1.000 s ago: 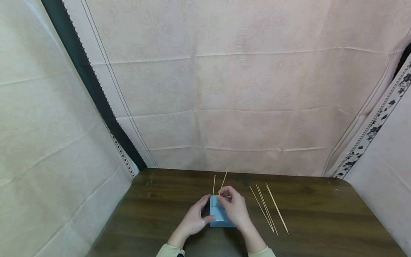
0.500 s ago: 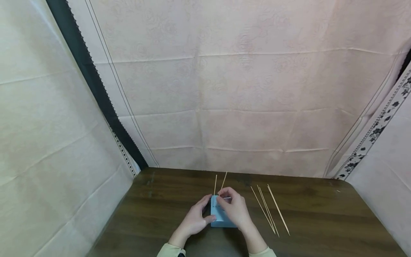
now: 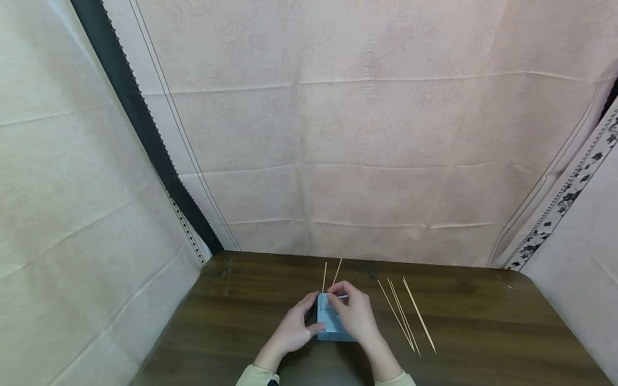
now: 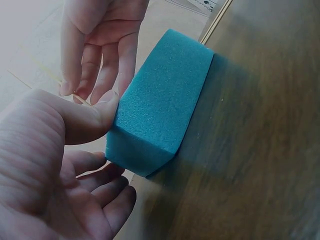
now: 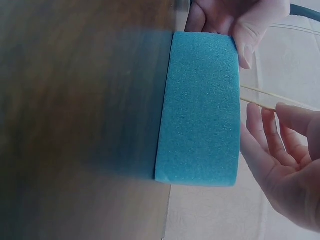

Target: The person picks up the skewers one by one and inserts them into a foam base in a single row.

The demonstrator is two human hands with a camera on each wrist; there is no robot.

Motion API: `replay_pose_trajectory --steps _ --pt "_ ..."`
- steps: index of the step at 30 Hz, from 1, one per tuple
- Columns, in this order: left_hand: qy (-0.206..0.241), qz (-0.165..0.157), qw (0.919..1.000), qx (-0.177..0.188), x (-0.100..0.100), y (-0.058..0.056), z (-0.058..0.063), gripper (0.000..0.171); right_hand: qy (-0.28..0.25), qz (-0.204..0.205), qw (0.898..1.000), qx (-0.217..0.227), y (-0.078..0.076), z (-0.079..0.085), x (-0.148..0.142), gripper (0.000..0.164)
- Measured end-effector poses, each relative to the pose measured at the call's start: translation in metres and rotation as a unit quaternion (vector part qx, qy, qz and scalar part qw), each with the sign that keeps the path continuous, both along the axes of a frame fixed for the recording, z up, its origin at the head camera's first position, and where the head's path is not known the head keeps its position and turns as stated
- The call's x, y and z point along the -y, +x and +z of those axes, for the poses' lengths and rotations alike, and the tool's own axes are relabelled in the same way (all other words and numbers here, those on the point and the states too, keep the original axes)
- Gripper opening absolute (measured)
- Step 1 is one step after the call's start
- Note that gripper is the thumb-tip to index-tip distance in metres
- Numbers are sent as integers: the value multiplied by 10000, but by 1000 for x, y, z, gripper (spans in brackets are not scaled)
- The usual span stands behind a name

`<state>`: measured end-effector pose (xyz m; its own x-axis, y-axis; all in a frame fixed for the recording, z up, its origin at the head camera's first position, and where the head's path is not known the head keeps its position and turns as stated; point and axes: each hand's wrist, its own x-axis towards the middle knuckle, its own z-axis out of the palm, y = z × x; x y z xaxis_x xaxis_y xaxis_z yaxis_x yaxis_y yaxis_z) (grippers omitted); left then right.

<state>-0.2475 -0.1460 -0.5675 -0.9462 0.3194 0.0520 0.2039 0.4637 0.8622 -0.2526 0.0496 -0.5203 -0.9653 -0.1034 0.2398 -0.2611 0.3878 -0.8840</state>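
A light blue foam block (image 3: 333,331) sits on the dark wood table (image 3: 232,321). My left hand (image 3: 293,328) grips its left side, thumb on the near corner and fingers toward the far edge. One thin wooden skewer (image 3: 324,276) stands up from the block's far left. Between thumb and forefinger my right hand (image 3: 358,316) pinches a second skewer (image 3: 337,272), which leans to the right over the block. In the right wrist view the lower end of this pinched skewer (image 5: 256,103) meets the block's top face.
Several loose skewers (image 3: 399,311) lie on the table to the right of the block. Pale cloth (image 3: 367,161) hangs behind the table's far edge and along both sides.
The pinched skewer has come down a little, its tip lower than a second ago. The left hand keeps its hold on the block. The head view has shifted slightly.
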Motion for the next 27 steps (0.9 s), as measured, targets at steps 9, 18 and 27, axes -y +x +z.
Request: replay_pose_trajectory --steps 9,18,27 --pt "13 -23 10000 -51 1 -1 -2 80 497 45 9986 -196 0 -2 0 6" --pt "0 -38 10000 -86 1 -2 -3 80 773 130 9964 -309 2 -3 0 4" --pt "-1 -22 10000 -90 0 -1 -1 80 855 148 9955 -387 3 -2 1 8"
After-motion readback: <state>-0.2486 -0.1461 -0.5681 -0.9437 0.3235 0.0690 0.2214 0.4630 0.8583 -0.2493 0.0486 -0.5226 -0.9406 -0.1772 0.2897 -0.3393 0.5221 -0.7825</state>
